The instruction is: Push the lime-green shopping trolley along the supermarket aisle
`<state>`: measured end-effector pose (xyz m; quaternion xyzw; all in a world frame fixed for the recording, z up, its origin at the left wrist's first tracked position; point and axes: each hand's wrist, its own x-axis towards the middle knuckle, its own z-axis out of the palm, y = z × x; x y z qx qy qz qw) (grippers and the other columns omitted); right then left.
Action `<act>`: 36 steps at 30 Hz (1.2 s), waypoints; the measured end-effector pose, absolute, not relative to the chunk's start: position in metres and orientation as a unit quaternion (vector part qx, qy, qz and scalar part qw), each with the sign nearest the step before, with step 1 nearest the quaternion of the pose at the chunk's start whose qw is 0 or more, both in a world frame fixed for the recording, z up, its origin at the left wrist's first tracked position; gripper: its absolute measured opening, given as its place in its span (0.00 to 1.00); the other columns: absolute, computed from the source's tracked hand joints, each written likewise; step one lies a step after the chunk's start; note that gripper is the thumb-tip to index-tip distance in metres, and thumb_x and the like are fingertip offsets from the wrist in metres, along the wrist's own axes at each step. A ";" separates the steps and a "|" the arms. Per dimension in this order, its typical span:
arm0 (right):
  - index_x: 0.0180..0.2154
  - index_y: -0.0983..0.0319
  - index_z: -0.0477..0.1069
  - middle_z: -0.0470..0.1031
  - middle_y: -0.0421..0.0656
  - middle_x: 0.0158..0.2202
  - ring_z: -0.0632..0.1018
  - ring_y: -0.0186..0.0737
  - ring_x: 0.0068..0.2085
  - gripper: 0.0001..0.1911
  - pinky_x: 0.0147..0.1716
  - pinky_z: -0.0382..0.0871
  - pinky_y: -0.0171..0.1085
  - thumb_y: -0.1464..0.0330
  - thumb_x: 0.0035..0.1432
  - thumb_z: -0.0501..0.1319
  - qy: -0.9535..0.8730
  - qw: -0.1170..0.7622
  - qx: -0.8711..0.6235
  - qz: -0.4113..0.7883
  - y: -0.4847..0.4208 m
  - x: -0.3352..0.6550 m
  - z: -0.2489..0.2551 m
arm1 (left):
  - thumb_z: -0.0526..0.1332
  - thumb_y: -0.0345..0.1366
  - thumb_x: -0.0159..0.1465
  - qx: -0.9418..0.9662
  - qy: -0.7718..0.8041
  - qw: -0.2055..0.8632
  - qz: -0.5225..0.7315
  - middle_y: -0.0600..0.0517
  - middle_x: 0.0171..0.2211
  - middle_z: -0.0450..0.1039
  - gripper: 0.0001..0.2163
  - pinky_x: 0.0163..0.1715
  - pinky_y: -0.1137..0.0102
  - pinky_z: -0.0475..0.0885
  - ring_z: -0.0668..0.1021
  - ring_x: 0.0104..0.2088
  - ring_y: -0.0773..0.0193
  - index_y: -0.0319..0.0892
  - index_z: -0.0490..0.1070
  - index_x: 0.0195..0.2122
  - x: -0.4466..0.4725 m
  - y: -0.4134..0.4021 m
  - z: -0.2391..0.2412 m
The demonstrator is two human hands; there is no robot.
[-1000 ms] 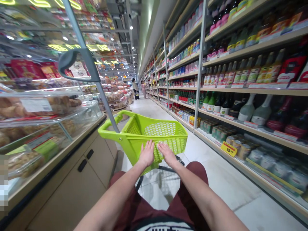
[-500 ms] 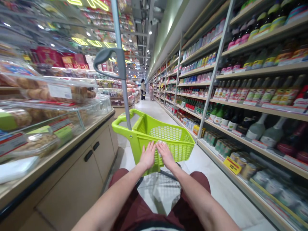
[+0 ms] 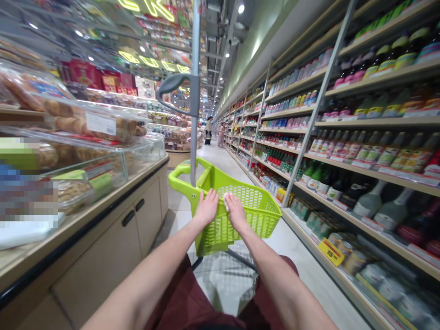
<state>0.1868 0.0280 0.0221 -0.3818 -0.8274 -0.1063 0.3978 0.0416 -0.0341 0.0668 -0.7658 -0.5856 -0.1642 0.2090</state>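
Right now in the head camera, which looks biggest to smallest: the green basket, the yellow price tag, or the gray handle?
1. green basket
2. gray handle
3. yellow price tag
Nearness makes true sizes unsure.

free: aisle floor (image 3: 220, 160) ahead | blocked: counter (image 3: 113, 201) left, shelves (image 3: 343, 156) right

Lime-green mesh basket cart (image 3: 256, 211) upright in aisle

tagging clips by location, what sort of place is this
Most likely a supermarket aisle. Long shelves of bottles and cans with price tags line the right side, a glass counter of baked goods runs along the left, and both hands rest on a green shopping basket.
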 end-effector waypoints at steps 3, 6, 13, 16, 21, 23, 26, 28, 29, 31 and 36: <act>0.50 0.61 0.63 0.64 0.46 0.53 0.63 0.40 0.54 0.22 0.50 0.56 0.42 0.78 0.54 0.48 -0.832 0.362 -0.405 -0.111 0.030 0.212 0.014 | 0.45 0.26 0.56 -0.763 -0.589 0.217 -0.155 0.42 0.52 0.62 0.21 0.56 0.52 0.43 0.59 0.56 0.55 0.35 0.60 0.51 0.039 -0.032 0.072; 0.48 0.61 0.64 0.65 0.46 0.52 0.64 0.41 0.53 0.19 0.49 0.56 0.42 0.76 0.55 0.48 -0.818 0.318 -0.467 -0.109 0.027 0.263 0.011 | 0.47 0.26 0.55 -0.752 -0.598 0.223 -0.165 0.41 0.49 0.63 0.20 0.56 0.52 0.43 0.61 0.54 0.54 0.36 0.61 0.50 0.040 -0.037 0.070; 0.46 0.64 0.66 0.67 0.50 0.49 0.65 0.44 0.51 0.19 0.49 0.54 0.42 0.76 0.54 0.47 -0.736 0.289 -0.602 -0.107 0.015 0.348 0.013 | 0.49 0.27 0.53 -0.768 -0.556 0.255 -0.188 0.43 0.52 0.61 0.23 0.57 0.53 0.39 0.57 0.57 0.56 0.37 0.58 0.52 0.034 -0.056 0.057; 0.46 0.63 0.66 0.68 0.49 0.48 0.67 0.41 0.49 0.20 0.49 0.55 0.39 0.77 0.53 0.48 -0.751 0.297 -0.580 -0.104 0.015 0.321 0.016 | 0.50 0.28 0.52 -0.771 -0.555 0.249 -0.188 0.42 0.52 0.61 0.24 0.57 0.52 0.38 0.57 0.57 0.55 0.37 0.58 0.52 0.033 -0.056 0.056; 0.47 0.60 0.67 0.68 0.45 0.49 0.67 0.37 0.49 0.21 0.48 0.58 0.36 0.79 0.51 0.50 -0.816 0.324 -0.472 -0.074 0.024 0.251 0.018 | 0.51 0.27 0.50 -0.763 -0.576 0.222 -0.191 0.42 0.49 0.63 0.22 0.56 0.51 0.39 0.61 0.53 0.55 0.37 0.60 0.48 0.037 -0.051 0.067; 0.45 0.60 0.67 0.70 0.45 0.46 0.68 0.39 0.47 0.19 0.46 0.59 0.38 0.78 0.52 0.50 -0.827 0.338 -0.445 -0.063 0.027 0.242 0.019 | 0.52 0.27 0.50 -0.766 -0.579 0.208 -0.188 0.43 0.46 0.65 0.19 0.56 0.50 0.39 0.63 0.51 0.55 0.38 0.62 0.45 0.038 -0.050 0.072; 0.42 0.59 0.69 0.72 0.44 0.41 0.70 0.39 0.43 0.15 0.43 0.61 0.38 0.75 0.54 0.51 -0.829 0.334 -0.444 -0.060 0.028 0.251 0.017 | 0.52 0.26 0.50 -0.773 -0.576 0.190 -0.185 0.44 0.42 0.66 0.17 0.56 0.50 0.38 0.65 0.48 0.55 0.39 0.63 0.42 0.038 -0.051 0.076; 0.41 0.59 0.69 0.72 0.45 0.40 0.70 0.39 0.42 0.14 0.42 0.61 0.38 0.74 0.54 0.52 -0.828 0.329 -0.450 -0.061 0.025 0.266 0.016 | 0.52 0.26 0.50 -0.775 -0.573 0.188 -0.189 0.44 0.42 0.66 0.17 0.56 0.50 0.37 0.65 0.48 0.55 0.39 0.63 0.42 0.038 -0.052 0.076; 0.40 0.60 0.69 0.72 0.45 0.40 0.70 0.40 0.42 0.13 0.42 0.60 0.38 0.74 0.54 0.52 -0.826 0.328 -0.455 -0.063 0.024 0.274 0.015 | 0.52 0.26 0.50 -0.775 -0.571 0.188 -0.192 0.45 0.42 0.66 0.17 0.56 0.50 0.37 0.65 0.47 0.55 0.39 0.63 0.42 0.039 -0.053 0.076; 0.40 0.61 0.69 0.71 0.46 0.41 0.70 0.40 0.42 0.12 0.42 0.60 0.38 0.73 0.55 0.51 -0.820 0.326 -0.466 -0.067 0.019 0.289 0.014 | 0.52 0.25 0.50 -0.776 -0.568 0.189 -0.199 0.45 0.41 0.66 0.17 0.56 0.51 0.36 0.65 0.47 0.56 0.39 0.63 0.42 0.040 -0.054 0.074; 0.37 0.61 0.70 0.72 0.45 0.39 0.71 0.39 0.41 0.11 0.40 0.61 0.37 0.73 0.55 0.51 -0.812 0.320 -0.483 -0.077 0.009 0.312 0.015 | 0.52 0.25 0.49 -0.777 -0.559 0.191 -0.216 0.46 0.40 0.66 0.17 0.57 0.52 0.36 0.65 0.46 0.57 0.39 0.63 0.42 0.043 -0.054 0.071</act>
